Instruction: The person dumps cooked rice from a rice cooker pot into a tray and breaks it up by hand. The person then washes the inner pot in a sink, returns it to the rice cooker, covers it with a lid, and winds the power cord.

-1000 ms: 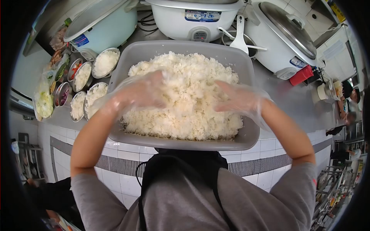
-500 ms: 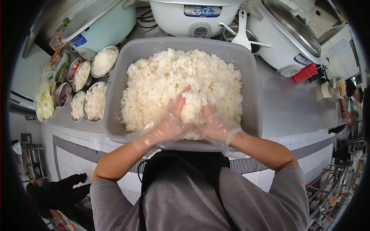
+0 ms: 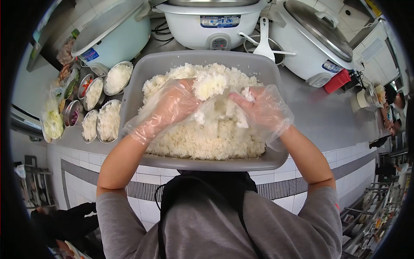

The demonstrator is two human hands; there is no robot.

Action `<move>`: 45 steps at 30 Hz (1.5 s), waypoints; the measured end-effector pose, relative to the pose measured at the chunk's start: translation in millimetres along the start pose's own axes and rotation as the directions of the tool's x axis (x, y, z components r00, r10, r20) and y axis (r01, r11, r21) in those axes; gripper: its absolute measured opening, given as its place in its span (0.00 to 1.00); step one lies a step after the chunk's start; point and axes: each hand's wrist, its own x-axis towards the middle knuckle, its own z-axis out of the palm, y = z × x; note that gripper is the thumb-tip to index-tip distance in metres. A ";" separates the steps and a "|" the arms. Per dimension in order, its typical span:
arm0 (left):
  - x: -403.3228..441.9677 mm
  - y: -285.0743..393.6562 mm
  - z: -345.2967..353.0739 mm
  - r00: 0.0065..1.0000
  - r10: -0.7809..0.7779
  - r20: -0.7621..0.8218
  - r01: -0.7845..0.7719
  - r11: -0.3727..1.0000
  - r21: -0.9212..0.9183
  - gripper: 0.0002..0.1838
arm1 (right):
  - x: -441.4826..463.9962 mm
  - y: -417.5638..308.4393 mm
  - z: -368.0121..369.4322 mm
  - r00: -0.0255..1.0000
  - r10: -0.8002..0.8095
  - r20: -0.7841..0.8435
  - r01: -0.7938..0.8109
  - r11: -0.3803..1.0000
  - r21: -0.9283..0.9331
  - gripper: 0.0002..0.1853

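Note:
Cooked white rice (image 3: 207, 140) fills much of a large grey plastic tub (image 3: 202, 164) in front of me. Both my hands wear loose clear plastic gloves and are raised over the rice. My left hand (image 3: 174, 101) is curled around a clump of rice (image 3: 210, 85). Opposite it, my right hand (image 3: 265, 108) has its fingers bent in, with a smaller bit of rice (image 3: 247, 94) at them. Loose, blurred rice drops between the two hands. Some fingers are hidden by the rice and the creased gloves.
Several metal bowls of rice (image 3: 108, 121) stand left of the tub, near small bowls of cut vegetables and a bagged vegetable (image 3: 52, 123). Behind are white rice cookers (image 3: 207, 26), a pot with a white rice paddle (image 3: 264, 41), and a red object (image 3: 337, 81) at right.
Both hands have come up out of the rice and moved away from me and apart. Rice now falls between them. The view has shifted slightly.

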 end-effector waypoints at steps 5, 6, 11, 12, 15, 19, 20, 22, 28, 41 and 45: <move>13.0 -40.9 27.8 0.962 0.255 -0.094 -0.201 0.900 0.386 0.25 | 42.9 31.4 24.0 0.983 0.088 -0.162 -0.038 0.957 0.289 0.44; 12.5 -41.5 30.8 0.963 0.150 -0.222 -0.109 0.977 0.185 0.28 | 62.3 46.4 32.2 0.997 0.029 -0.074 0.003 0.917 0.398 0.46; -16.6 -46.5 -11.1 0.997 -0.064 0.048 0.054 0.982 0.180 0.35 | 60.5 57.2 32.5 0.995 0.085 0.044 -0.090 0.988 0.129 0.46; -22.8 -62.2 -7.3 1.000 -0.013 0.021 0.009 0.982 0.188 0.39 | 49.4 62.3 40.2 0.993 0.055 0.109 -0.057 0.998 0.019 0.48; -40.1 -49.2 18.5 0.882 -0.351 0.315 0.472 0.655 -0.590 0.49 | 18.3 39.7 56.7 0.974 0.037 0.223 -0.031 0.999 -0.033 0.53; -14.7 -29.7 60.9 0.997 -0.073 0.001 0.048 0.644 -0.763 0.53 | 10.3 0.5 74.7 0.970 -0.226 0.091 0.229 0.973 -0.020 0.52; -6.0 -40.8 74.0 0.962 0.040 -0.268 -0.167 0.869 -0.467 0.38 | 14.1 -4.5 77.9 0.966 -0.243 0.086 0.245 0.969 -0.024 0.52; -1.3 -43.3 64.6 0.972 -0.023 -0.232 -0.116 0.815 -0.568 0.35 | 25.1 -7.8 82.6 0.936 -0.349 -0.045 0.351 0.922 0.164 0.43; 2.6 12.0 -0.1 0.945 0.102 -0.310 -0.220 0.900 -0.376 0.24 | 37.9 -26.2 34.5 0.869 -0.390 -0.304 0.480 0.811 0.334 0.27; 8.1 -25.3 -6.1 0.890 0.399 -0.219 -0.309 0.884 0.352 0.16 | 23.3 -36.2 -9.2 0.963 -0.227 -0.148 0.226 0.974 -0.024 0.22; -5.6 -2.0 -33.7 0.992 -0.034 0.123 0.053 0.987 -0.151 0.26 | 39.4 -26.5 -28.9 0.891 -0.061 0.449 0.093 0.995 -0.049 0.31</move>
